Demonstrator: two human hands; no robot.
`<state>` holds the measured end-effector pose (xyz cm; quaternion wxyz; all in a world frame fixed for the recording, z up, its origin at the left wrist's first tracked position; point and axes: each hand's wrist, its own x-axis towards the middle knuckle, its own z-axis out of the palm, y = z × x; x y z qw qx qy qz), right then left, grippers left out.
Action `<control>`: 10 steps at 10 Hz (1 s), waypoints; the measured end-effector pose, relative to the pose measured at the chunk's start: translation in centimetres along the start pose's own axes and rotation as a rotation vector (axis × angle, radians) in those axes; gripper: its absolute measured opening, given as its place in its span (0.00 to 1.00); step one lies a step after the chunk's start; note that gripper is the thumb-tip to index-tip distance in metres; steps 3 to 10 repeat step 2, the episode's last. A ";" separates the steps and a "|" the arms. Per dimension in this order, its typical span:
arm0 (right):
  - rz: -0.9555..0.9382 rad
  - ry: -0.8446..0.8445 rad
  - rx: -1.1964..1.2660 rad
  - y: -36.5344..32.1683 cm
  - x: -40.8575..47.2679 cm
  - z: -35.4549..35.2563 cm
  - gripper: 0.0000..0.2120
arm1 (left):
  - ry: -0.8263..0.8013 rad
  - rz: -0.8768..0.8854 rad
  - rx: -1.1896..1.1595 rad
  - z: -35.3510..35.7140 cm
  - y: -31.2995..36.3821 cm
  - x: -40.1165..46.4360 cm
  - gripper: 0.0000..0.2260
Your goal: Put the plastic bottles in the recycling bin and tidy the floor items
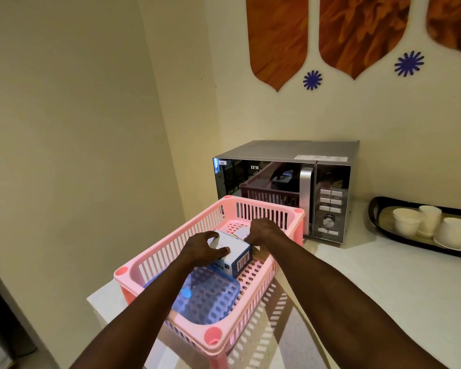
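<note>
A pink slatted plastic basket [155, 262] stands on a white counter in front of me. Inside it sits a blue and white carton [240, 258] with a barcode on its near end. My left hand [204, 247] grips the carton's left side from above. My right hand [264, 230] holds its far right edge, fingers curled over the top. A translucent blue lid [210, 294] lies flat on the basket floor, nearer to me than the carton. No plastic bottle or recycling bin is in view.
A grey and black microwave [328, 187] stands just behind the basket against the wall. A dark oval tray [378, 219] with white paper cups [407, 221] sits at the right. The white counter [370, 275] ends at a corner near the basket's left front.
</note>
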<state>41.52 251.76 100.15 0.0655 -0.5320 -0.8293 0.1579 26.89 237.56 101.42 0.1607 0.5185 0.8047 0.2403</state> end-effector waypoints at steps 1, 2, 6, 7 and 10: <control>-0.026 -0.006 0.001 -0.3 0.2 0.4 0.19 | -0.025 -0.014 -0.021 0.2 0.1 -0.4 0.32; -0.040 0.020 0.052 -0.7 0.4 0.3 0.17 | 0.000 -0.026 -0.001 -0.1 0.5 -0.7 0.31; -0.040 0.020 0.052 -0.7 0.4 0.3 0.17 | 0.000 -0.026 -0.001 -0.1 0.5 -0.7 0.31; -0.040 0.020 0.052 -0.7 0.4 0.3 0.17 | 0.000 -0.026 -0.001 -0.1 0.5 -0.7 0.31; -0.040 0.020 0.052 -0.7 0.4 0.3 0.17 | 0.000 -0.026 -0.001 -0.1 0.5 -0.7 0.31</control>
